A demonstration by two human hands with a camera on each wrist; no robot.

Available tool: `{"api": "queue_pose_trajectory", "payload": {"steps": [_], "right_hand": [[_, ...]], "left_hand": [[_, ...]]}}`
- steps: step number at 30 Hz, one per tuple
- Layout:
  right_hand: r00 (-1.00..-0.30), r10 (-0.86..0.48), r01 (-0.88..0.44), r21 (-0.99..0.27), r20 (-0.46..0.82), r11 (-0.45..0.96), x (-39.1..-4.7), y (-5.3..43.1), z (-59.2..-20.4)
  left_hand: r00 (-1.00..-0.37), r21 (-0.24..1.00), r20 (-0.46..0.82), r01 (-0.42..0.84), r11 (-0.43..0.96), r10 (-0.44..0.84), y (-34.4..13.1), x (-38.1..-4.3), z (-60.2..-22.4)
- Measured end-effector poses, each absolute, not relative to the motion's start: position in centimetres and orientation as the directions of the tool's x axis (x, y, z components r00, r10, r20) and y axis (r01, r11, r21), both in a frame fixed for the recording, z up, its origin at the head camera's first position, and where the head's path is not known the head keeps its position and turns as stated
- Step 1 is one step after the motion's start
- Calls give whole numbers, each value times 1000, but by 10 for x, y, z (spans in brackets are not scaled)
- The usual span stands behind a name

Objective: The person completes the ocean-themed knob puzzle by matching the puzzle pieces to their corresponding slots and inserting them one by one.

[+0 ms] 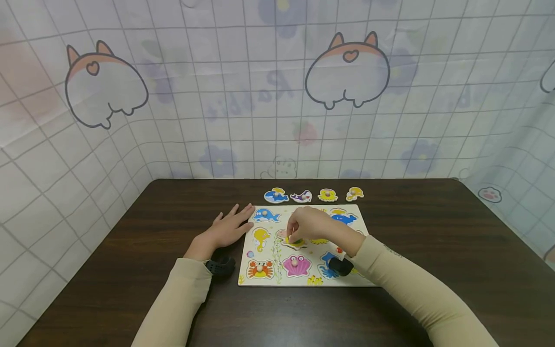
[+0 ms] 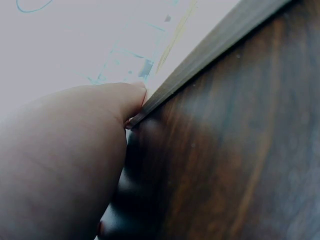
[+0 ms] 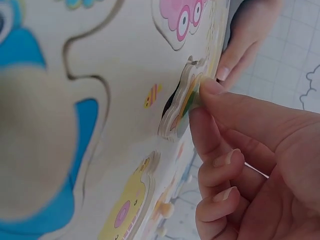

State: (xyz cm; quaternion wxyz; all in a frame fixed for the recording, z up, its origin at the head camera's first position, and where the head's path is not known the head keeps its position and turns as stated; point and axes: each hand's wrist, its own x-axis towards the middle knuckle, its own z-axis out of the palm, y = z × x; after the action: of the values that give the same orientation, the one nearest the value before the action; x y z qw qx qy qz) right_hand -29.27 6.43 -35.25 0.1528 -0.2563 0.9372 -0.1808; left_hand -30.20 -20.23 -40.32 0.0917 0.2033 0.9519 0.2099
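Observation:
My right hand (image 1: 311,224) pinches a yellow-and-green puzzle piece (image 1: 295,244) between thumb and fingertips, over the middle of a cream peg puzzle board (image 1: 268,254). In the right wrist view that puzzle piece (image 3: 182,105) stands slightly tilted at the board face, a dark gap showing along one side; its picture is partly hidden by the fingers. My left hand (image 1: 227,229) lies flat with fingers spread at the board's left edge. Up close in the left wrist view, its thumb (image 2: 127,100) touches the board's side (image 2: 190,65).
Behind the board, a blue whale piece (image 1: 276,195), a purple whale piece (image 1: 302,196), a yellow piece (image 1: 327,195) and an orange-yellow piece (image 1: 354,193) lie on the dark wooden table (image 1: 173,212). On the board are a crab (image 1: 260,270), a pink shell (image 1: 297,265) and a seahorse (image 1: 261,237).

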Motion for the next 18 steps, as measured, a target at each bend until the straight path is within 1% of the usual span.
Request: {"api": "queue_pose_trajectory", "payload": {"steps": [18], "right_hand": [[-834,-517,-415,-396,-195,819,-295,62,-355]], "left_hand": [[-900,444,-91,346,826,426,-202,-303,-404]]}}
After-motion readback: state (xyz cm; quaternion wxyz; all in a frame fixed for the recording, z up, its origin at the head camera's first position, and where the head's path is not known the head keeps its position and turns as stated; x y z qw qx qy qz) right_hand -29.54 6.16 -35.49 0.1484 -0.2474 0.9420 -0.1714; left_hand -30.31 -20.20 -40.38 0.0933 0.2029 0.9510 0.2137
